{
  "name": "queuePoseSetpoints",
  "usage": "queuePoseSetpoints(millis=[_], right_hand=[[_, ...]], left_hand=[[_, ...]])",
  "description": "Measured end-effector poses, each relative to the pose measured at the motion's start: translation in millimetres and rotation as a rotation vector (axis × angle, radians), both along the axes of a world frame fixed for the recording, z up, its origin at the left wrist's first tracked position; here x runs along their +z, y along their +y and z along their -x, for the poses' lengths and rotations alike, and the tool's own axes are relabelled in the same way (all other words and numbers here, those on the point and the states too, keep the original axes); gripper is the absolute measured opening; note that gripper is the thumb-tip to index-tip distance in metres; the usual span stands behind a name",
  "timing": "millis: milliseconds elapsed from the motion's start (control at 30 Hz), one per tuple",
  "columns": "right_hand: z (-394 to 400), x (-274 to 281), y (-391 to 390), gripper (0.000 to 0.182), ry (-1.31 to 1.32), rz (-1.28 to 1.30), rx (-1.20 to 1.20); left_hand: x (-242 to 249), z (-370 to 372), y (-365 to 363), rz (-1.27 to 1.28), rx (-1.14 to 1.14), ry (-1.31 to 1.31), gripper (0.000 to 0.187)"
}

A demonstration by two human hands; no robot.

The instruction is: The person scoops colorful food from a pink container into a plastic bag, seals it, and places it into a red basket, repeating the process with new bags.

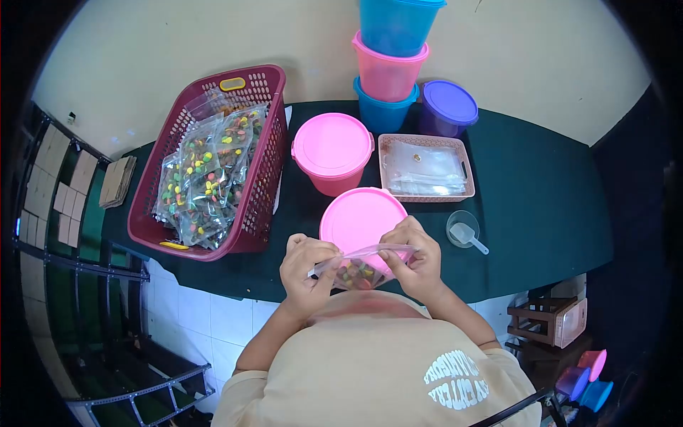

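Note:
A clear plastic bag (359,275) with colourful candies in its lower part hangs between my hands, close to my chest. My left hand (310,270) pinches the left end of its top edge, and my right hand (414,260) pinches the top edge further right. Behind the bag stands a pink tub with a closed lid (361,217), partly covered by the bag and my fingers. A second lidded pink tub (333,146) is just beyond it.
At the left, a maroon basket (252,213) holds filled candy bags. A pink tray (427,198) holds flat clear bags. Right of my right hand sits a round clear container (455,219) with a scoop (469,237). Stacked tubs (388,75) and a purple tub (449,107) stand by the wall.

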State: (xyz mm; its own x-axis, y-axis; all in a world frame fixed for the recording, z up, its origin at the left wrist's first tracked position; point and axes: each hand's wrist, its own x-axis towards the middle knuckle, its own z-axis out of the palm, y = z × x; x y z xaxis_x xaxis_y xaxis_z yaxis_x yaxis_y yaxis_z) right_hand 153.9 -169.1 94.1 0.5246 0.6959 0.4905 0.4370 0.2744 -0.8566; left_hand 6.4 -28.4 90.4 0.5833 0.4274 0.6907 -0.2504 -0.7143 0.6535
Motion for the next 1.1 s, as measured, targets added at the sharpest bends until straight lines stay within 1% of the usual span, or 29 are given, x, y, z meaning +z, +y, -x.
queuePoseSetpoints(millis=[67,133,167,233,267,333,400,500,533,567,667,733,833,900,967,1100], right_hand=[[0,0,0,0.012,0.026,0.020,0.011],[0,-2,1,0.013,0.195,0.026,0.093],[0,-4,2,0.013,0.195,0.028,0.093],[0,-5,3,0.014,0.259,0.043,0.184],[1,-5,4,0.014,0.259,0.044,0.186],[3,-5,5,0.015,0.114,0.053,0.174],[2,-3,4,0.016,0.079,0.078,0.158],[2,-3,3,0.016,0.004,0.115,0.143],[1,-3,3,0.016,-0.037,0.126,0.144],[2,-3,3,0.016,-0.037,0.127,0.145],[7,-2,3,0.015,-0.059,0.118,0.126],[11,-3,3,0.014,-0.011,0.120,0.081],[6,-4,5,0.014,0.027,0.131,0.127],[8,2,7,0.015,0.015,0.156,0.113],[9,3,8,0.016,0.002,0.180,0.097],[8,-6,9,0.017,0.006,0.163,0.049]], left_hand=[[-1,1,0,-0.001,0.004,0.018,0.008],[-2,1,-1,0.088,-0.043,0.020,0.010],[-2,0,-1,0.089,-0.042,0.020,0.010],[-3,-2,-1,0.147,-0.131,0.026,0.013],[-4,-3,-3,0.147,-0.129,0.025,0.013],[-7,-5,-7,0.190,-0.143,0.080,0.014],[-8,-5,-8,0.199,-0.143,0.084,0.015],[-6,-5,-8,0.173,-0.126,0.130,0.013],[-5,-5,-9,0.120,-0.106,0.118,0.013],[-5,-5,-10,0.067,-0.085,0.106,0.012],[-3,-4,-15,0.072,-0.049,0.098,0.011],[-5,-6,-13,0.068,-0.057,0.097,0.010],[-5,-7,-14,0.073,-0.061,0.099,0.010],[-6,-8,-15,0.084,-0.060,0.102,0.010],[-9,-9,-15,0.016,-0.044,0.091,0.010],[-8,-9,-14,0.004,-0.035,0.065,0.008]])
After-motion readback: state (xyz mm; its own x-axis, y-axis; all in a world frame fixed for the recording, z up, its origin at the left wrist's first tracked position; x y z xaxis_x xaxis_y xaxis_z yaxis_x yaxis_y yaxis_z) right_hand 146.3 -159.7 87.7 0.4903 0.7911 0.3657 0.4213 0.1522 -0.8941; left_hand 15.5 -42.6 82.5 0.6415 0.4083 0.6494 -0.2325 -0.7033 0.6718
